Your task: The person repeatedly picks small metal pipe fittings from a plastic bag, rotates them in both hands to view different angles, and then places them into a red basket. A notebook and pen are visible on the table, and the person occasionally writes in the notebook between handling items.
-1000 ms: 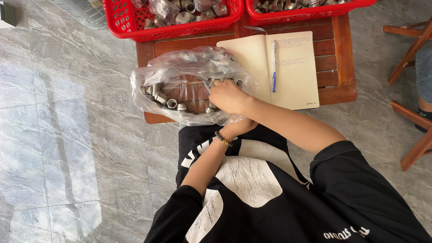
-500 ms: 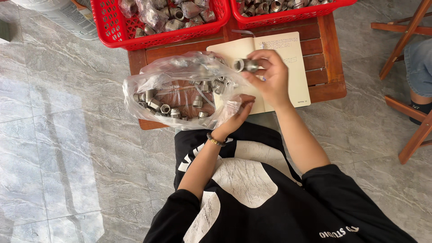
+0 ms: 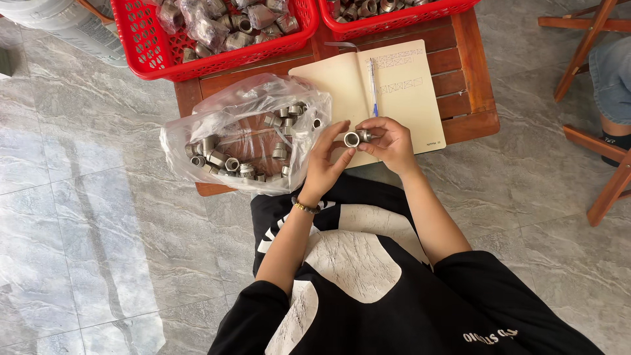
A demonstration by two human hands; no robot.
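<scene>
Grey marble floor surrounds your slatted wooden table (image 3: 473,79). Since a moment ago, your right hand (image 3: 388,141) has carried the short grey metal pipe fitting (image 3: 353,139) from the clear plastic bag (image 3: 223,118) to your left hand (image 3: 328,161); both now grip it above the table's front edge.

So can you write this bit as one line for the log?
left hand: holds fitting | right hand: on same fitting | bag: open, more fittings inside | notebook: open, pen on it

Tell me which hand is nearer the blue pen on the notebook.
Right. The right hand holds a metal fitting just below the blue pen, over the open notebook. The left hand sits lower left, nearer the plastic bag.
</scene>
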